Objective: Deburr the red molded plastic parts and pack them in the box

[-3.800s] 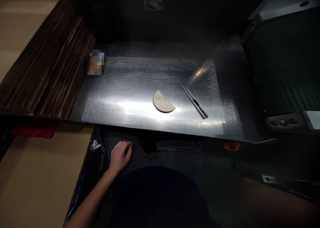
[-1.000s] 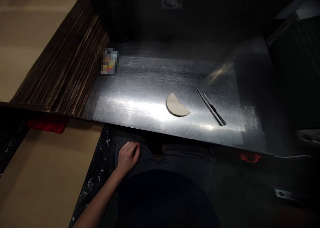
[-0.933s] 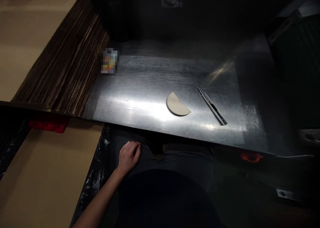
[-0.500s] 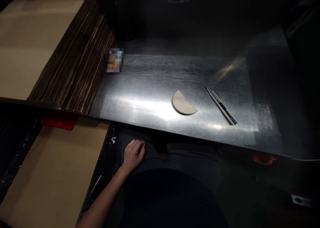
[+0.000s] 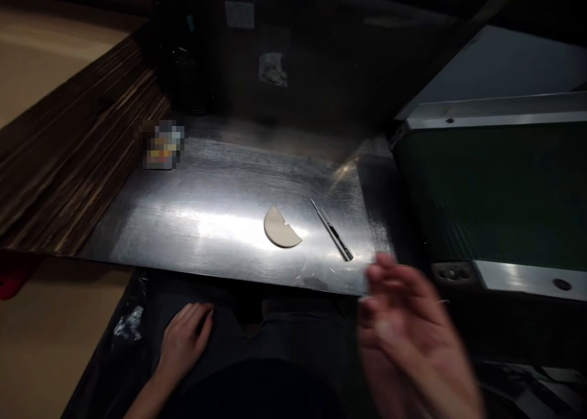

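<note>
My left hand (image 5: 186,333) lies palm down on my thigh, below the table edge, with relaxed fingers and nothing visible in it. My right hand (image 5: 403,327) is raised at the table's front right corner, palm partly toward me. Its fingers look bent but are smeared by motion, so a hold on anything cannot be made out. On the metal table (image 5: 220,180) lies a flat, beige half-round piece (image 5: 280,229) with a small notch in its straight side. To its right is a slim silver and black craft knife (image 5: 334,230). Neither hand touches them.
A tall stack of brown sheets (image 5: 87,137) stands at the left, with a pixelated packet (image 5: 162,145) beside it. Dark containers (image 5: 183,70) are at the back left. A green conveyor belt (image 5: 499,192) with metal rails runs along the right.
My right hand has come into view at the lower right. The view has swung right, bringing in the green belt. My left hand stays on my thigh; piece and knife stay put.
</note>
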A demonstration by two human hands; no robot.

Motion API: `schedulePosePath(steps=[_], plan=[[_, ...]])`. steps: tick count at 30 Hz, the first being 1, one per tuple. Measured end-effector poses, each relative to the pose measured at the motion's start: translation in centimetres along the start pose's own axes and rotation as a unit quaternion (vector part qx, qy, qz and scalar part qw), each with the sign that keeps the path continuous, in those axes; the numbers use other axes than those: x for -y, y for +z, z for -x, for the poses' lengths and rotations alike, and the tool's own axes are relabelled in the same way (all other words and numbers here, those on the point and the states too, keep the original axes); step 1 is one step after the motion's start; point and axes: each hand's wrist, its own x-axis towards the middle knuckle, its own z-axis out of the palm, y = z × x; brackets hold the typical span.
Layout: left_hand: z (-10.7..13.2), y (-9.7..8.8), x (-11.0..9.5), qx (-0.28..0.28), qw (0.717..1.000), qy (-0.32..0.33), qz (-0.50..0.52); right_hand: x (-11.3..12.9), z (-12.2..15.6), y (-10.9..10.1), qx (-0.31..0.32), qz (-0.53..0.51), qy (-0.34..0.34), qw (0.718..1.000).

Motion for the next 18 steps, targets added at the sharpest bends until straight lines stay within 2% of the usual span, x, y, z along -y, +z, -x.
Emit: schedulePosePath(steps=[1, 2, 3, 4, 5, 6, 9, 14, 16, 18], plan=[[0.0, 0.0, 0.1, 0.002, 1.000, 0.000, 0.000, 0.5, -0.7, 0.6, -0.019, -0.146, 0.026, 0.989], [0.1, 0.1, 0.1, 0.006, 1.000, 0.000, -0.001, 1.1, -1.2, 1.2, -0.033, -0.301, 0.058, 0.951], [0.1, 0.1, 0.2, 0.011, 1.000, -0.001, -0.002, 1.6, -1.5, 1.8, -0.038, -0.432, 0.091, 0.897], [0.2, 0.0, 0.3, 0.016, 1.000, -0.003, -0.004, 2.1, -1.6, 2.3, -0.035, -0.518, 0.119, 0.846], [0.2, 0.0, 0.3, 0.020, 1.000, -0.003, -0.006, 2.5, -1.7, 2.7, -0.027, -0.558, 0.137, 0.818], [0.3, 0.0, 0.3, 0.024, 1.000, -0.003, -0.007, 2.7, -1.6, 2.9, -0.026, -0.579, 0.146, 0.801], [0.3, 0.1, 0.5, 0.028, 0.999, -0.001, -0.014, 3.0, -1.5, 3.0, -0.023, -0.608, 0.144, 0.781], [0.4, 0.3, 0.9, 0.023, 0.999, 0.004, -0.026, 2.9, -2.1, 3.2, -0.025, -0.629, 0.130, 0.766], [0.6, 0.2, 1.1, 0.017, 1.000, 0.010, -0.024, 3.1, -2.0, 4.2, -0.010, -0.646, 0.126, 0.753], [0.7, 0.0, 1.1, 0.005, 1.000, 0.016, -0.014, 3.4, -1.5, 6.1, 0.049, -0.670, 0.132, 0.729]])
